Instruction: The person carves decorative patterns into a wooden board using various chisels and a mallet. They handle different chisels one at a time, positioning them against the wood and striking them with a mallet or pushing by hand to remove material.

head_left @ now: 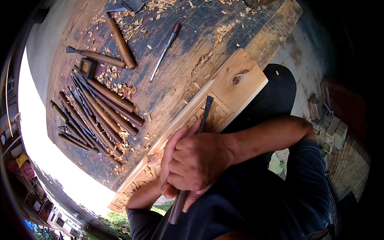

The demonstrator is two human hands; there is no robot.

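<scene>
My right hand (200,160) is closed in a fist round a wood chisel (178,206). My left hand (168,158) lies against it from the left, partly hidden, and also grips the tool. The chisel slants across my lap. Its dark wooden handle end points toward my body, and its flared metal blade points away, over the carved panel of a pale wooden board (250,86). Whether the blade edge touches the wood I cannot tell. Relief carving shows along the board, while its far right end is plain with a dark knot. My hands cover part of the carving.
On the worn workbench (168,94) several wood-handled chisels (106,116) lie fanned out at the left. Two more chisels (122,44) rest farther back, near a small dark block (87,67). A slim tool (165,52) lies alone mid-bench. Wood shavings (124,90) are scattered about.
</scene>
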